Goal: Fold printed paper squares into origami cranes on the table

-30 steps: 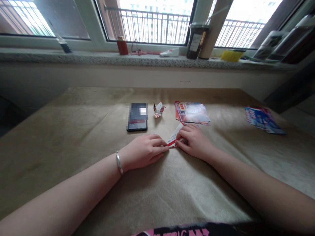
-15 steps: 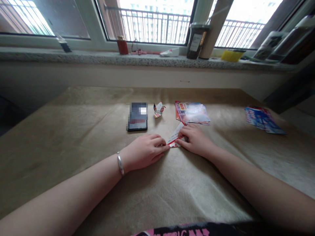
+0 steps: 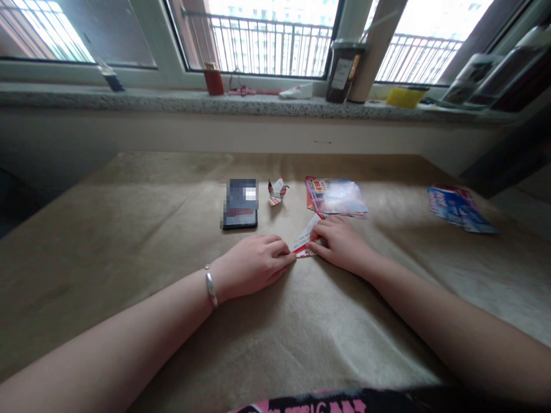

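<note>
A folded piece of paper (image 3: 303,240), white with red edging and print, lies on the table between my hands. My left hand (image 3: 262,261), with a silver bracelet at the wrist, pinches the paper's left corner between closed fingers. On the paper's right side rests my right hand (image 3: 340,242), its fingers curled over it and covering that part. Just beyond stand a small folded paper figure (image 3: 278,192) and a dark phone (image 3: 241,203) lying flat, its screen blurred out. A stack of colourful printed leaflets (image 3: 338,196) is close behind my right hand.
More blue leaflets (image 3: 460,207) lie at the table's right. The brown table cover (image 3: 172,344) has soft creases. Along the stone windowsill (image 3: 163,103) are a red container (image 3: 213,80), a dark lidded jar (image 3: 343,71), a yellow item (image 3: 406,96) and other clutter.
Both hands stay in nearly the same place on the paper. The fold by the fingers looks slightly shifted, with more of the red strip showing.
</note>
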A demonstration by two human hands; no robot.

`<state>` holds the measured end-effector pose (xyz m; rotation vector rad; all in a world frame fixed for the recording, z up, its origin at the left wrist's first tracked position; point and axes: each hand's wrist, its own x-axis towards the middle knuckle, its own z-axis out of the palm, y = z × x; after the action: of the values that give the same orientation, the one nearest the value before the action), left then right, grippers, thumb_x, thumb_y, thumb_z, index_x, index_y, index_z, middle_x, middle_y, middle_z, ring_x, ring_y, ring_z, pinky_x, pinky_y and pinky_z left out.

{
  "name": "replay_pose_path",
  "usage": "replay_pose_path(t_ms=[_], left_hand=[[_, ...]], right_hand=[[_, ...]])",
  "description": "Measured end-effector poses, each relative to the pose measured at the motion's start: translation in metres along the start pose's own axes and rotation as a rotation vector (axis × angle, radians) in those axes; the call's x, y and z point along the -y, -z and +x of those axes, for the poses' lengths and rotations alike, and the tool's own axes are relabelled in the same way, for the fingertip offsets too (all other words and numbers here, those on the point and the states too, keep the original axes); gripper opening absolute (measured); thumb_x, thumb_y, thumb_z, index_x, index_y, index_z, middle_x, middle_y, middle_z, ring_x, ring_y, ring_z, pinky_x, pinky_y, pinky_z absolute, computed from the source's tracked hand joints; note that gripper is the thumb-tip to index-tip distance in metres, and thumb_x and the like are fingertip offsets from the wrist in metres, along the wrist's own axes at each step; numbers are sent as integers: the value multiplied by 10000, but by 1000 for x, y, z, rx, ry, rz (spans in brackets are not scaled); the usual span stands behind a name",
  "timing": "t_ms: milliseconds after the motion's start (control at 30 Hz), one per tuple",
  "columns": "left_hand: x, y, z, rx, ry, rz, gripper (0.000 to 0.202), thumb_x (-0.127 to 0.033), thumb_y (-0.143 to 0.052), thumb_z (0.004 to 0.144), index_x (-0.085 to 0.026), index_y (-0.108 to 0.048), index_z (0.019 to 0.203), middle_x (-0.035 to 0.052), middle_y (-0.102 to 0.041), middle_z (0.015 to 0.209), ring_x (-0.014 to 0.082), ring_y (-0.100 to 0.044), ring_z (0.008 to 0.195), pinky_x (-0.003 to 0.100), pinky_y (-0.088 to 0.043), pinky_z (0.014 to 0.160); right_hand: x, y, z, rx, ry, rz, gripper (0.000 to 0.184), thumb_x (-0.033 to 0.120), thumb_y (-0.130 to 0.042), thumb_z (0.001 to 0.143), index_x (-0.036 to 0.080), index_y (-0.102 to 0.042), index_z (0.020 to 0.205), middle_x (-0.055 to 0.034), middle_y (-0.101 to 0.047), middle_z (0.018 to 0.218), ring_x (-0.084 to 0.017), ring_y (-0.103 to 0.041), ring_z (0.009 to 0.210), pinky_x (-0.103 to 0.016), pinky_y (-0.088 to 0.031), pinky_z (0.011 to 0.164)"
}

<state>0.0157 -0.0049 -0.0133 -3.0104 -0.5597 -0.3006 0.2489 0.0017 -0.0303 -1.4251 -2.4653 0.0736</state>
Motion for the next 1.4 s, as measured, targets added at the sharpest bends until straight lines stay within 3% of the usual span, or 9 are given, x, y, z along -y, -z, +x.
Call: replay_pose_path(t_ms=[633, 1100, 1300, 1400], left_hand=[[9, 1, -6, -60, -105, -37, 273, -196, -416, 914, -153, -673, 997, 66, -690, 1014, 178, -624, 933, 307, -531, 808], [20, -6, -15, -83, -16, -292, 224, -193, -446, 881, -176, -669, 880, 53, -687, 963, 145, -625, 883, 276, -511, 823], [15, -8, -11, -44, 8, -222, 297, -206, -480, 876, -180, -580, 1155, 72, -631, 1129, 182, -579, 971, 312, -493, 824], [11, -8, -9, -22, 8, -176, 305, -216, -496, 877, -195, -585, 1168, 60, -635, 1134, 202, -557, 992, 349, -483, 853]], right_hand=[[4, -5, -4, -14, 13, -112, 200, 384, -562, 853, 205, -602, 772, -37, -643, 827, -221, -518, 867, -370, -328, 868], [1, -11, -6, -22, 29, -88, 195, 385, -591, 835, 205, -588, 759, -36, -639, 841, -220, -523, 859, -350, -358, 803], [3, -10, -4, -14, 25, -86, 192, 385, -588, 840, 203, -595, 780, -32, -640, 840, -224, -521, 864, -347, -357, 801], [3, -9, -3, -11, 25, -90, 193, 380, -578, 845, 200, -596, 779, -39, -639, 842, -222, -516, 861, -347, -355, 800]])
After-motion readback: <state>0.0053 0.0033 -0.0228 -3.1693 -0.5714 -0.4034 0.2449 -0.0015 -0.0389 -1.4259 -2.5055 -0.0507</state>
